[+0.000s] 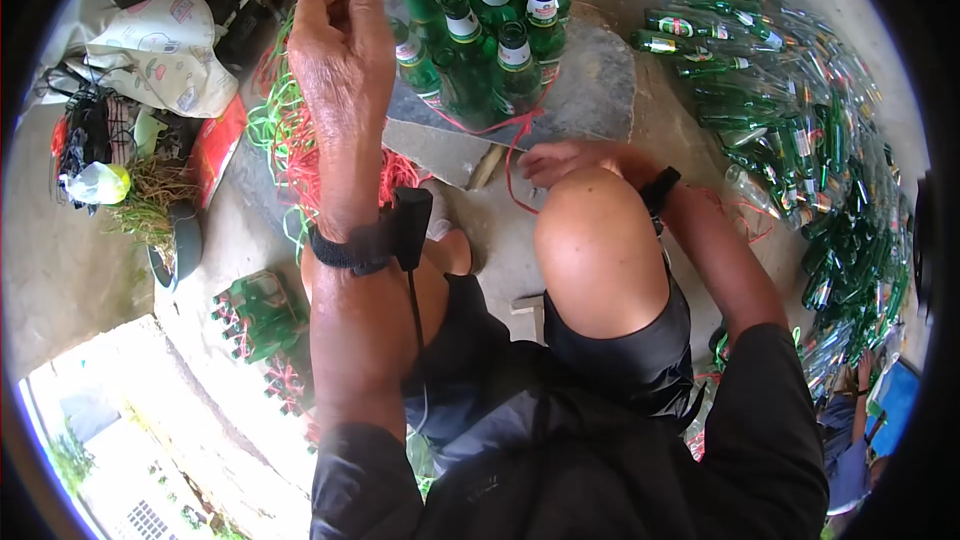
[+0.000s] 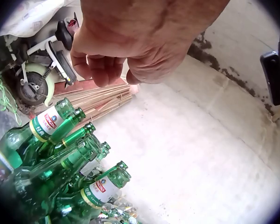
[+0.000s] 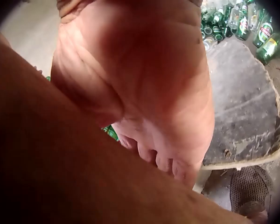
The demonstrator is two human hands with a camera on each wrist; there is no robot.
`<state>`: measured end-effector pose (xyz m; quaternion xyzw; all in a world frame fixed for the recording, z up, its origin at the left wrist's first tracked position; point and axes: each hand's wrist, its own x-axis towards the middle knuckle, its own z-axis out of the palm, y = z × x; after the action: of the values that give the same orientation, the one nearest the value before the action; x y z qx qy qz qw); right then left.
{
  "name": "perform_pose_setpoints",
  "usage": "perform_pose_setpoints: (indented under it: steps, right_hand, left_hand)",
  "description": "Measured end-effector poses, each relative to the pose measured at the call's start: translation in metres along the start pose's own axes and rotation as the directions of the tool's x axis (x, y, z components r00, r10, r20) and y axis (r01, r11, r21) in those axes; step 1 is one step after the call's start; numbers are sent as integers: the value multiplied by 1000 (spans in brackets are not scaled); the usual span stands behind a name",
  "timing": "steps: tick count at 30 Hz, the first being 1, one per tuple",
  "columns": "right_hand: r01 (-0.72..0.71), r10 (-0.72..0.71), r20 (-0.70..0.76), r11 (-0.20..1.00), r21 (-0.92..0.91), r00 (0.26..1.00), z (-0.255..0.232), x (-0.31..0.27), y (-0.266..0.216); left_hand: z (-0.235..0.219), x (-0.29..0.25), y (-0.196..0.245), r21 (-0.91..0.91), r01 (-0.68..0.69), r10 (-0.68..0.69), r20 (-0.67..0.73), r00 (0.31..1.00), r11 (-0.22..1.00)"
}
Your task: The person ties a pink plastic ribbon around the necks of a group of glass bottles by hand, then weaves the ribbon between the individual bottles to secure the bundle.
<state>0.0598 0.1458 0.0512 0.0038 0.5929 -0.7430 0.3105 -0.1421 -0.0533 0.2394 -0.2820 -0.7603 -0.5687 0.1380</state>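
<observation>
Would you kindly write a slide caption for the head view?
A raised left hand beside green bottles looped with red twine on a grey slab, the right hand partly hidden by a knee.

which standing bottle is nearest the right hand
The green bottle at the front right corner of the standing bottles; the others are farther from the right hand.
</observation>
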Motion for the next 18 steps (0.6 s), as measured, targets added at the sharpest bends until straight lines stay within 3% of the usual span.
perform_pose_setpoints:
  steps: [4,7,9,16,18]
  right_hand:
    - [154,-145,101,984,-86,984,13,11,0]
    - [37,-36,94,999,-9,995,24,9,-12]
    - [-130,127,54,990,60,990,30,1,-33]
    - [-47,71,-159,988,151,985,30,-17,-40]
    - [-2,-35,-272,991,-135,962,27,-22,-51]
  left_hand:
    - [2,-1,3,-20,15,-15,1,1000,1000]
    - [3,-1,7,-45,57,-56,17,998,997]
    - [3,-2,5,-82,75,-72,33,997,994]
    - [2,-6,6,-105,95,-89,56,994,990]
    - [3,-6,2,-78,29,-23,77,997,997]
